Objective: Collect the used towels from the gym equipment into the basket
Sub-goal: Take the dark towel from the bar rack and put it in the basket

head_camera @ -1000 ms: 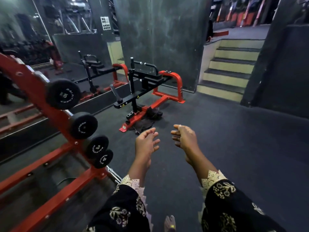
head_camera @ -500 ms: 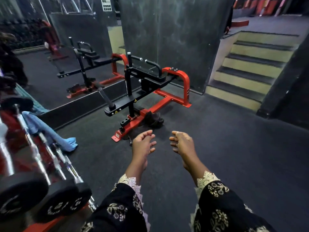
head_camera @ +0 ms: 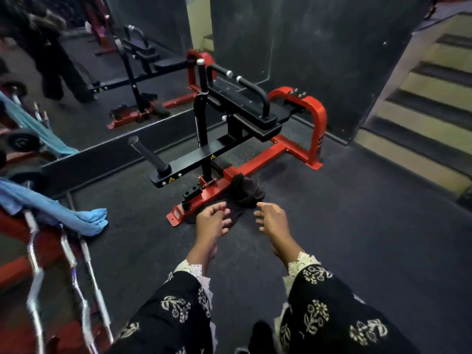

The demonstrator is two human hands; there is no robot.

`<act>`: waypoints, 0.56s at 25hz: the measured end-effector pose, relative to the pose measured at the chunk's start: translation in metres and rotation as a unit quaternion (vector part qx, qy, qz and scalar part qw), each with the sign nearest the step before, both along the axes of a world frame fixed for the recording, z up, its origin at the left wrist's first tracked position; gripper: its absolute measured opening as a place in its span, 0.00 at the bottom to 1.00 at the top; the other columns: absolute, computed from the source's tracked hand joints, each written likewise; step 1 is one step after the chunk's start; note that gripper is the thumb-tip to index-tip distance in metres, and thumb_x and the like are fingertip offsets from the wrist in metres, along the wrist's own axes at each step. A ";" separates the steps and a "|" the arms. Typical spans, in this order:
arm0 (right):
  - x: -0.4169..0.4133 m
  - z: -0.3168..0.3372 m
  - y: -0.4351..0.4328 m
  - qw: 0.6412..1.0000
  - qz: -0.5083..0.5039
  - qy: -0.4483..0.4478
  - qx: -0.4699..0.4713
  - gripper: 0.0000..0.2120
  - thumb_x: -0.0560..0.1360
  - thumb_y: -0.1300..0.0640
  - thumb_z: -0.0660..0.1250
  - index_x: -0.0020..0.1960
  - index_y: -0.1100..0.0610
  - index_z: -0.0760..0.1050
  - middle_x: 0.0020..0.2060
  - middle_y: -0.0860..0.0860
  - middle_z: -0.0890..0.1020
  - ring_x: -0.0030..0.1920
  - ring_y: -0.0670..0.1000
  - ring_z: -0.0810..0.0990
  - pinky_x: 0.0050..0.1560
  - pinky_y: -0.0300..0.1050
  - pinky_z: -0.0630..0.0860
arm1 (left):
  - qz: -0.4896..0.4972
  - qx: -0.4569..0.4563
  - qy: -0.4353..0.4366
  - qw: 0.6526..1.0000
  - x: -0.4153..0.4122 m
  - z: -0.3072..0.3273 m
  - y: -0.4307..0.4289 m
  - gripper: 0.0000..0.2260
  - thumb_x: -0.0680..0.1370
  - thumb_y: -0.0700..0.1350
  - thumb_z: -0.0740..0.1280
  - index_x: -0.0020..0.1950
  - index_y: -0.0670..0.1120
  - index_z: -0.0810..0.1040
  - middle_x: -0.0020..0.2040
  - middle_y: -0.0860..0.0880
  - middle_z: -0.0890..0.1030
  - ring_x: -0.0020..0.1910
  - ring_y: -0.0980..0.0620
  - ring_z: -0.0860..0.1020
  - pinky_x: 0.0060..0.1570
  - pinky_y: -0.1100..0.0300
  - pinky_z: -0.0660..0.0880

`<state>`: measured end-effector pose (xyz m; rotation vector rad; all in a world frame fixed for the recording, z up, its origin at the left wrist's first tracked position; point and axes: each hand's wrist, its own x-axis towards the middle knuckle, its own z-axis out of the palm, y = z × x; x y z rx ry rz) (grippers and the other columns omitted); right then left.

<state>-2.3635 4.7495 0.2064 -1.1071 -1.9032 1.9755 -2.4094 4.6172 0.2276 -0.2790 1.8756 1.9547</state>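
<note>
A blue towel (head_camera: 63,213) hangs over the red bar rack at the left, its end touching the floor. A dark towel (head_camera: 245,191) lies bunched on the floor against the base of the red and black machine (head_camera: 255,123). My left hand (head_camera: 212,221) and my right hand (head_camera: 272,219) reach forward side by side just short of that dark towel, fingers loosely curled and holding nothing. No basket is in view.
A wall mirror (head_camera: 102,72) on the left reflects the machine and a person. Chrome bars (head_camera: 63,277) lean on the red rack at the lower left. Steps (head_camera: 421,111) rise at the right. Dark rubber floor (head_camera: 357,238) spreads around the machine.
I have come closer to the red and black machine, and the view has tipped down. The weight-plate rack has slid out to the left, and the blue towel came into view. Both hands stay empty.
</note>
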 end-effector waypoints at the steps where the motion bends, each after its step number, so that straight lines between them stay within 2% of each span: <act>1: -0.025 -0.008 0.015 1.000 0.012 -0.019 0.006 0.09 0.77 0.54 0.59 0.43 0.48 0.77 0.42 0.52 0.83 0.42 0.51 0.78 0.46 0.47 0.71 | 0.014 -0.009 -0.007 1.000 -0.024 -0.005 0.009 0.10 0.80 0.38 0.60 0.57 0.45 0.76 0.43 0.49 0.81 0.37 0.52 0.77 0.35 0.62 0.70; 7: -0.162 -0.067 0.063 0.994 0.078 -0.076 -0.009 0.11 0.76 0.54 0.59 0.50 0.51 0.79 0.41 0.51 0.83 0.41 0.51 0.79 0.48 0.49 0.73 | 0.090 -0.046 -0.065 0.993 -0.135 -0.061 0.044 0.11 0.80 0.38 0.59 0.59 0.44 0.76 0.48 0.46 0.80 0.37 0.52 0.76 0.36 0.61 0.70; 14: -0.307 -0.134 0.092 0.981 0.141 -0.134 -0.022 0.09 0.78 0.55 0.58 0.45 0.48 0.77 0.44 0.53 0.83 0.42 0.52 0.80 0.50 0.49 0.75 | 0.126 -0.081 -0.129 0.980 -0.271 -0.146 0.074 0.13 0.80 0.37 0.58 0.61 0.44 0.77 0.47 0.47 0.80 0.37 0.53 0.76 0.36 0.61 0.69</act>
